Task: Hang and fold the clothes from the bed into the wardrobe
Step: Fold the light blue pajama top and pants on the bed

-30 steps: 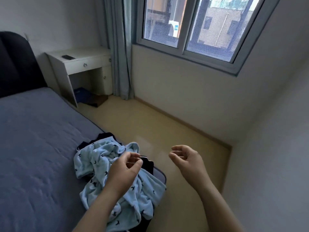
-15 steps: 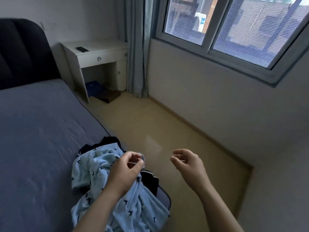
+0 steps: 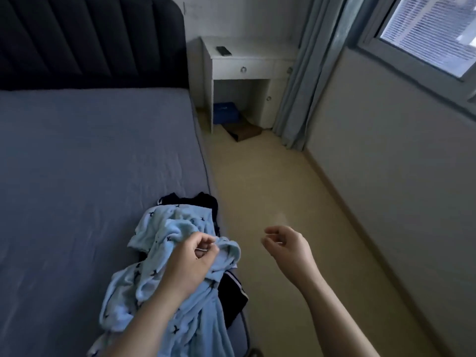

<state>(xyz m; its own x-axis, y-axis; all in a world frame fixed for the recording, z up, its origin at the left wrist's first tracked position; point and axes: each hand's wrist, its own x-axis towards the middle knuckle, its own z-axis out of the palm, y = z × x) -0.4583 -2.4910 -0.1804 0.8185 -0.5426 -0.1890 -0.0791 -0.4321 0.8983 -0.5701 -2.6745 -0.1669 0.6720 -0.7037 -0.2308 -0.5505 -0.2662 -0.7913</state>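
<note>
Blue garment (image 3: 177,228), left hand (image 3: 190,258) now pinching it

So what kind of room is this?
Probably a bedroom: a bed with a dark padded headboard, a white bedside table beside it, and light blue clothes heaped on the bed.

This is looking like a bedroom in a home. A bed (image 3: 90,150) with a grey-blue sheet is taking up much of the room, with a dark padded headboard (image 3: 90,39) standing at its head. Just beside the bed's head, a white bedside table (image 3: 247,51) with a drawer is standing against the wall, carrying a small dark remote-like device (image 3: 224,50). Farther from the bed, a grey-blue curtain (image 3: 306,73) is hanging next to a window (image 3: 427,34). Crumpled clothes (image 3: 180,318) are lying at the bed's near edge, and a beige floor (image 3: 270,189) is running alongside the bed.
</note>
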